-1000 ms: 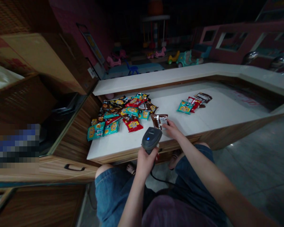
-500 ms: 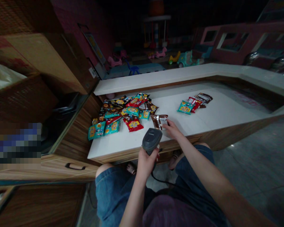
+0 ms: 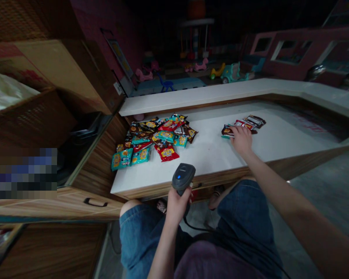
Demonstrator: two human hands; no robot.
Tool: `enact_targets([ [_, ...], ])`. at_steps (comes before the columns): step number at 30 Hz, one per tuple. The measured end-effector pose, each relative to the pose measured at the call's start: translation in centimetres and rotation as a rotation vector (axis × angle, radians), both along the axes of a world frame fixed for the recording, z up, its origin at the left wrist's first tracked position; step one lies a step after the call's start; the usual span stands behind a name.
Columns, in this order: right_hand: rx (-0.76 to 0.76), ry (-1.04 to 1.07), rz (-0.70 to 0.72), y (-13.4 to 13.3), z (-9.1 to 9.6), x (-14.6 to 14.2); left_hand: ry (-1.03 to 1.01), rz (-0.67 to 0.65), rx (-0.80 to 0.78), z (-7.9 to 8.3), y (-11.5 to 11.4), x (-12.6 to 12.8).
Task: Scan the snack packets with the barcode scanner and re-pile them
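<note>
White counter (image 3: 209, 155), right hand (image 3: 241, 140) moved onto snack packets (image 3: 254, 121), fingers (image 3: 236, 133) spread, left hand (image 3: 177, 207) gripping barcode scanner (image 3: 182, 178)

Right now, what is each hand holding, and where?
The left hand grips the barcode scanner by its handle. The right hand covers a snack packet; whether it grips cannot be told.

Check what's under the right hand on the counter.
The right hand rests on a brown snack packet, with a teal packet's edge showing beneath it. Whatever lies directly under the palm is hidden.
</note>
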State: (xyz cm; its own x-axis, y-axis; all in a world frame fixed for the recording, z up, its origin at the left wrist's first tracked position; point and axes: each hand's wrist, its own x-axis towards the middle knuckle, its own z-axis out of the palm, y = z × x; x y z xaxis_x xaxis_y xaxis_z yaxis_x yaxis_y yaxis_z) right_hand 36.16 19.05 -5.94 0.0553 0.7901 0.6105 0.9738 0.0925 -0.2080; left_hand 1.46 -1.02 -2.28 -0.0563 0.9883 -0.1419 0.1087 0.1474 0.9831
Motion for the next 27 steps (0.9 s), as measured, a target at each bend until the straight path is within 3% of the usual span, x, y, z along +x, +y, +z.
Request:
enact_targets([
  [4, -0.05, -0.08, 0.012, 1.2, -0.5, 1.0, 0.021, -0.001, 0.003, -0.2, 0.1, -0.2],
  [7, -0.014, 0.002, 0.002, 1.4, 0.3, -0.6, 0.003, -0.009, -0.004, 0.1, 0.0, -0.3],
  [10, -0.024, 0.281, 0.091, 1.5, 2.1, -4.4, -0.004, -0.005, -0.013, 0.3, 0.0, -0.4],
  [11, -0.092, 0.446, 0.134, 1.7, 2.8, -6.1, -0.004, -0.006, -0.012, 0.3, 0.0, -0.3],
  [13, -0.393, 0.922, 0.164, 2.2, 3.8, -9.9, -0.002, -0.005, -0.009, 0.2, 0.0, -0.3],
  [16, -0.641, 1.116, 0.211, 3.3, 4.5, -15.2, -0.006, 0.014, -0.006, 0.1, 0.0, -0.3],
  [19, -0.779, 1.259, 0.248, 4.2, 4.6, -18.8, -0.019, 0.039, -0.011, 0.0, -0.2, -0.5],
  [23, -0.816, 1.435, 0.303, 4.0, 4.7, -20.3, -0.003, 0.039, -0.019, 0.0, -0.4, -0.7],
  [27, -0.756, 1.566, 0.365, 2.0, 4.2, -19.0, 0.009, 0.025, -0.006, 0.0, -0.2, -0.7],
])
